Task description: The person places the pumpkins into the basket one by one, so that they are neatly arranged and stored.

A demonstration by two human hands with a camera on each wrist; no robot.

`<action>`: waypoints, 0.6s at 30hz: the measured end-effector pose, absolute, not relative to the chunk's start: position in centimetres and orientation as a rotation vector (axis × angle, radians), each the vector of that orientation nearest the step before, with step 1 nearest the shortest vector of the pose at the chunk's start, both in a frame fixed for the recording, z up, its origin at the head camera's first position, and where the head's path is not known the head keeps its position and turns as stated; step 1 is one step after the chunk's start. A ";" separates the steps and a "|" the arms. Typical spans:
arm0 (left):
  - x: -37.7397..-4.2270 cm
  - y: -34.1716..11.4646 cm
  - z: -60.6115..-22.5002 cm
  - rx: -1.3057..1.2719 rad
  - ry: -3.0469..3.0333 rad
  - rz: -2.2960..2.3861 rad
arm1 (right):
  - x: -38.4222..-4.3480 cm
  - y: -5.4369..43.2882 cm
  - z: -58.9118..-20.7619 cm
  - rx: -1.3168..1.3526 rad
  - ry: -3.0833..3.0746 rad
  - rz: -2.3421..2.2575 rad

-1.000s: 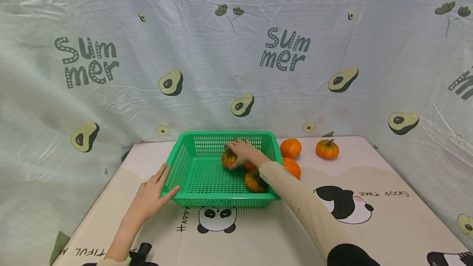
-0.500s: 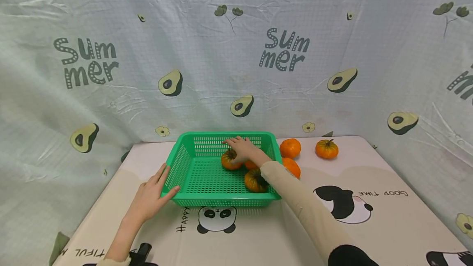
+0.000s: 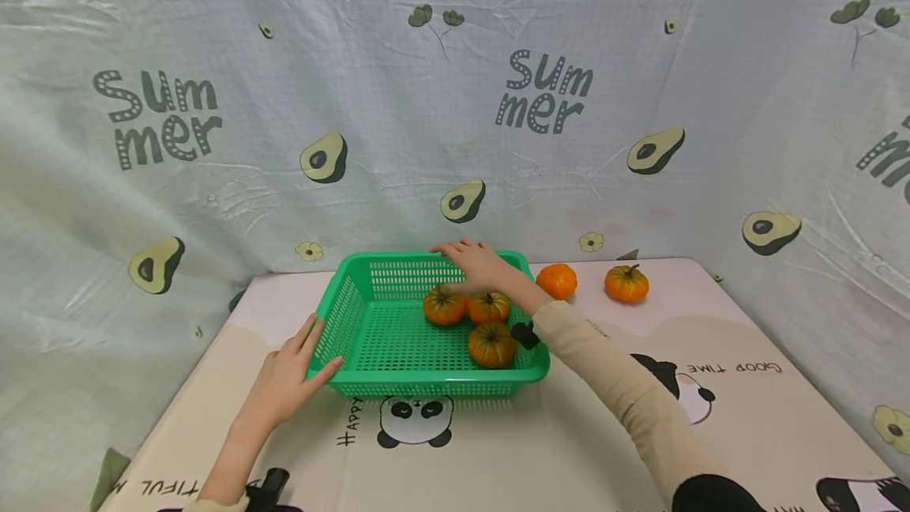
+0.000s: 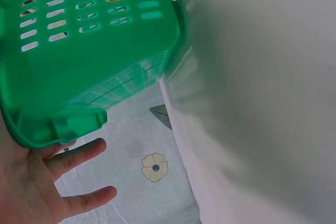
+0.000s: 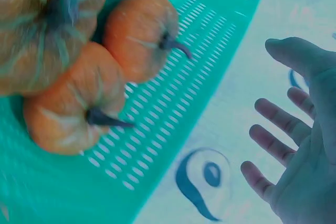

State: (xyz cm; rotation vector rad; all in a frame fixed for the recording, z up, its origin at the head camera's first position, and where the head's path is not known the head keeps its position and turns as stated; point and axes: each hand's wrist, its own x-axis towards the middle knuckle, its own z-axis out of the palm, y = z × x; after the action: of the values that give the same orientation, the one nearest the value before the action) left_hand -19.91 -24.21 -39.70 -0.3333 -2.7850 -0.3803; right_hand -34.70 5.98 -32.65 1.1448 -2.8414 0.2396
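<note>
In the frame's lower centre, three round, ribbed orange-green pumpkins (image 3: 493, 346) lay in a rectangular green plastic basket (image 3: 426, 377). The right hand (image 3: 476, 265), fingers spread and empty, was near its back rim; the left hand (image 3: 286, 379), fingers straight, touched its left side.

The basket (image 3: 426, 377) at the back edge of the table (image 3: 490, 449) looks like smooth, softly glossy plastic. Its pumpkins (image 3: 445, 308) have ribbed, waxy-looking skins and woody stems (image 5: 107, 119). Beyond that edge hangs a creased sheet (image 3: 398, 101) (plasticky, with a faint sheen). The table looks matt.
</note>
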 end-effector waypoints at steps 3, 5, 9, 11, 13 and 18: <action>-19.9 -24.2 -39.6 -0.338 -2.780 -0.371 | -34.4 7.4 -32.0 1.133 -2.809 0.262; -20.0 -24.2 -39.6 -0.339 -2.778 -0.369 | -34.2 8.4 -31.7 1.124 -2.793 0.296; -19.9 -24.3 -39.5 -0.335 -2.776 -0.369 | -34.1 10.8 -31.5 1.085 -2.757 0.341; -20.0 -24.3 -39.4 -0.334 -2.775 -0.370 | -34.1 12.1 -31.6 1.050 -2.748 0.347; -20.0 -24.3 -39.4 -0.335 -2.775 -0.368 | -34.0 13.4 -31.8 1.009 -2.749 0.350; -20.0 -24.2 -39.7 -0.337 -2.783 -0.362 | -33.9 16.7 -33.1 0.891 -2.791 0.341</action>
State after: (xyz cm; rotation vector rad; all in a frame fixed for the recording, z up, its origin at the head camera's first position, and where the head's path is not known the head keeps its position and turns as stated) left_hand -20.00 -24.22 -39.74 -0.3368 -2.7829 -0.3618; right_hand -33.89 16.69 -33.11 0.8907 -2.7912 0.3411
